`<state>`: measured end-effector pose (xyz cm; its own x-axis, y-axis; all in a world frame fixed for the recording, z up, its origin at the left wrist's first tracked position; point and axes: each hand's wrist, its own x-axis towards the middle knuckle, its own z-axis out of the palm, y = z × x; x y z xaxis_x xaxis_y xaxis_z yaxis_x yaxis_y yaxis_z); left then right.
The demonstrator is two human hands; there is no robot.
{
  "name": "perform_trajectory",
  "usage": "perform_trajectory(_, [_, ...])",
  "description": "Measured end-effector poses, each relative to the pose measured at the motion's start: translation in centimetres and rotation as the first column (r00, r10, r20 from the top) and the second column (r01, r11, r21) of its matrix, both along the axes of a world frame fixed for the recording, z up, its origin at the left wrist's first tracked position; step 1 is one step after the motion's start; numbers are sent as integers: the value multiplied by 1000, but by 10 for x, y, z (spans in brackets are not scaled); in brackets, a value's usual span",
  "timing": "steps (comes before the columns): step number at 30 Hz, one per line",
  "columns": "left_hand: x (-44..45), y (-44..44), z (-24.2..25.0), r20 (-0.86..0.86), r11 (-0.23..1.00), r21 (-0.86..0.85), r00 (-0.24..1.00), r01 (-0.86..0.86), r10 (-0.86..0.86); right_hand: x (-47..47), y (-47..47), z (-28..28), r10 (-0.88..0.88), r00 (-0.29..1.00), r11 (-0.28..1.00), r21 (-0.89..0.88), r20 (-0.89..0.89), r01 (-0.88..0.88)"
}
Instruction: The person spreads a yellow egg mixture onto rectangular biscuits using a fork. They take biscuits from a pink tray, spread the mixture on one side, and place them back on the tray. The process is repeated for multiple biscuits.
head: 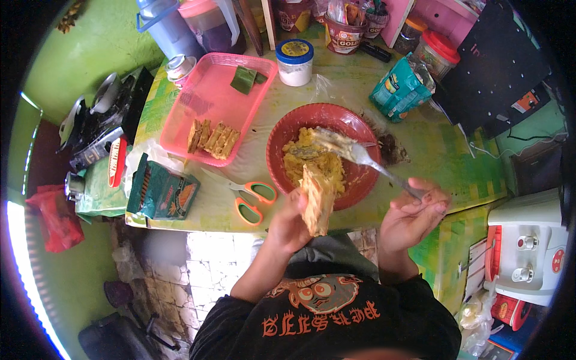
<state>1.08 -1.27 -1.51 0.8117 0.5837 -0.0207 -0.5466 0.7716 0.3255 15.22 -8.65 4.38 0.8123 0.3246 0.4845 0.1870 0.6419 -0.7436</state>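
In my left hand (287,225) is a block of flat biscuits (317,204) coated with pale paste, raised over the near rim of a red plastic bowl (366,186). Thick yellow paste (292,164) lies in that bowl. My right hand (414,218) grips the handle of a metal fork (363,156). Paste clings to its tines, which hang above the bowl. Left of the bowl, a pink plastic tray (202,85) carries several paste-filled biscuit stacks (220,139) and a piece of green leaf (243,80).
Scissors with orange-green handles (261,193) lie near the front edge. A green biscuit packet (164,191) stands at left. Behind the bowl are a blue-lidded jar (294,63) and an opened teal pouch (400,87). A water dispenser (526,243) is at right.
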Motion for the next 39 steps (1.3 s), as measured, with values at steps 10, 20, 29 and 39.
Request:
perform_trajectory(10, [8,-6,9,-86,759,387,799,-524,595,5,-10,-5,280,850,959,173,-446,-225])
perform_trajectory(20, [10,-11,12,-38,719,379,766,-583,641,3,-9,-11,354,853,935,139,-384,-326])
perform_trajectory(29, [7,-6,13,-125,755,415,791,-507,599,6,-21,-11,207,931,978,34,-302,-207])
perform_trajectory(39, [5,0,11,-107,795,378,830,-475,547,15,-26,-11,68,974,991,129,-216,-41])
